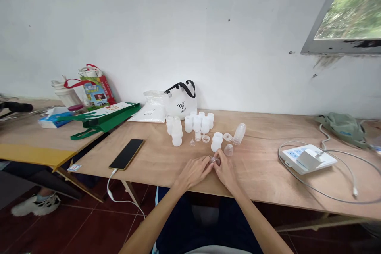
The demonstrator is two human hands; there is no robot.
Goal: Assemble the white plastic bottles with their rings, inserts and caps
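Near the table's front edge, my left hand (194, 173) and my right hand (225, 171) meet around a small translucent ring (213, 159). The fingers of both hands are pinched on it and partly cover it. Just beyond my right hand stands a white translucent bottle (217, 141), with a clear domed cap (229, 150) beside it. A flat ring (228, 137) and a stack of clear covers (239, 134) lie farther right. Left of these are a small clear nipple (192, 142), another loose ring (205, 138) and several white bottles (197, 123).
A black phone (127, 154) on a white cable lies to the left. Behind the bottles are a white tote bag (180, 103) and a white plastic pouch (151, 108). A green bag (104, 119) spans the left table gap. A white box (309, 158) with cables sits right.
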